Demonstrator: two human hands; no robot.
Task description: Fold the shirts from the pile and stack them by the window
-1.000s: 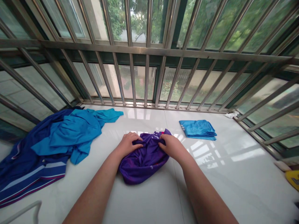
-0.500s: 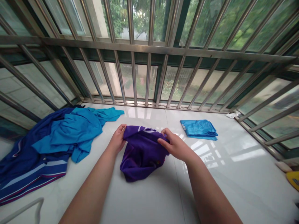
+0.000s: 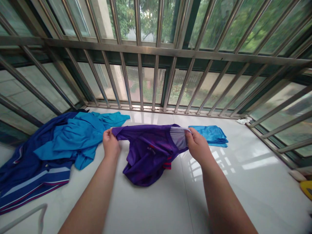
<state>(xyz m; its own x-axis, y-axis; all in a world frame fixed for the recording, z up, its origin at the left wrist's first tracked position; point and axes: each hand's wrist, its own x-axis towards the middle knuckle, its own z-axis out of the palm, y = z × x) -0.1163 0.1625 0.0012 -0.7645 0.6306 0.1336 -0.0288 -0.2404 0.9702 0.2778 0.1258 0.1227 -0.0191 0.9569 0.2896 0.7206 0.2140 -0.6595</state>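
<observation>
A purple shirt (image 3: 148,152) with small chest lettering and a red-striped patch is stretched between my hands above the white tiled surface. My left hand (image 3: 111,143) is closed on a corner of it at the left, perhaps a sleeve end. At the other side my right hand (image 3: 197,144) pinches the fabric by the collar opening, where the pale inside shows. The lower part of the shirt hangs bunched towards me. Just behind my right hand lies a folded light-blue garment (image 3: 214,136), partly covered by that hand.
A heap with a bright blue garment (image 3: 78,136) and a navy striped garment (image 3: 36,182) lies at the left. Metal bars (image 3: 156,50) run along the window behind. A white crumpled item (image 3: 243,120) sits in the right corner, a yellow object (image 3: 306,189) at the right edge.
My hands have moved apart, the left leftwards and the right rightwards. The purple shirt has gone from bunched to stretched wide, and its lettering and collar now show.
</observation>
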